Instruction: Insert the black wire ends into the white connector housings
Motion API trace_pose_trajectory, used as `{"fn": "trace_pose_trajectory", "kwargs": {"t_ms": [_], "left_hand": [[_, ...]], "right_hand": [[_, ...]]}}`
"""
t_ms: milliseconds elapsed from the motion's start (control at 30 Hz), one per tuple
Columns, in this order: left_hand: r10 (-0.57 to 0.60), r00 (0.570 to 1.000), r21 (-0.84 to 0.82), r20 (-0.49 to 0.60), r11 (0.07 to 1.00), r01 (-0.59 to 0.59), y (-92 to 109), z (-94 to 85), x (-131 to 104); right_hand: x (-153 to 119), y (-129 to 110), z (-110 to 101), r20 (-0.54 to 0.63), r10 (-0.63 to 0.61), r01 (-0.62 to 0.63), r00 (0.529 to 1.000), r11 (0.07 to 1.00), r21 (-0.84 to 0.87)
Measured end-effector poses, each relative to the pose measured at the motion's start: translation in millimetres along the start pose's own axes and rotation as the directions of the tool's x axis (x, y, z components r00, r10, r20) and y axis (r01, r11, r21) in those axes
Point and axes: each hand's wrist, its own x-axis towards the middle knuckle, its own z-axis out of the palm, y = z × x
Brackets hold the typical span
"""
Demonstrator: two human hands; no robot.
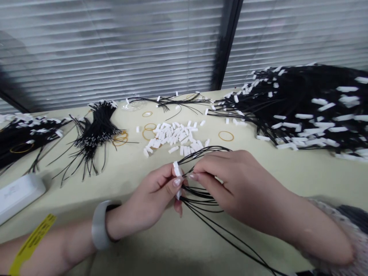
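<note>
A white plastic connector (177, 168) is pinched between the thumb and fingers of my left hand (158, 191). Several thin black wires (201, 207) run out of its right side, some curving up and others trailing down to the bottom right. My right hand (227, 180) is closed beside it, thumb and index finger pinching a black wire close to the connector. The fingertips partly hide where that wire meets the housing. Just beyond the hands lies a loose pile of small white connectors (175, 134).
At the right is a large heap of black wires with white ends (304, 103). A bundle of black wires (97, 126) and another wire bundle (25, 134) lie at the left. Yellow rubber bands (225, 136) are scattered about. A white box (20, 193) stands front left; window blinds (115, 50) rise behind.
</note>
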Motion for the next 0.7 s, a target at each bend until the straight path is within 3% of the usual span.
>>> {"fn": "trace_pose_trajectory", "kwargs": {"t_ms": [267,467,533,600,700], "left_hand": [[-0.024,0.999,0.032,-0.023,0.999,0.025,0.5,-0.5,0.4],[0.038,0.981,-0.020,-0.192,0.999,-0.043,3.2,3.3,1.7],[0.089,0.970,-0.001,-0.226,0.996,-0.091,4.2,3.9,1.6],[0.132,0.959,0.053,-0.252,0.991,-0.123,4.9,3.8,1.4],[0.161,0.947,0.124,-0.280,0.984,-0.131,5.3,3.1,1.2]], "right_hand": [[1.2,-1.9,12.3,-0.102,-0.018,0.022,0.995,0.999,0.040],[-8.3,1.5,-14.5,-0.346,-0.005,-0.004,0.938,1.000,-0.024],[-13.2,0.9,-23.6,-0.269,0.018,-0.026,0.963,0.999,-0.027],[-16.8,0.9,-26.3,-0.042,0.059,-0.059,0.997,0.998,-0.021],[-19.0,2.6,-20.5,0.224,0.124,-0.113,0.967,0.992,-0.065]]}}
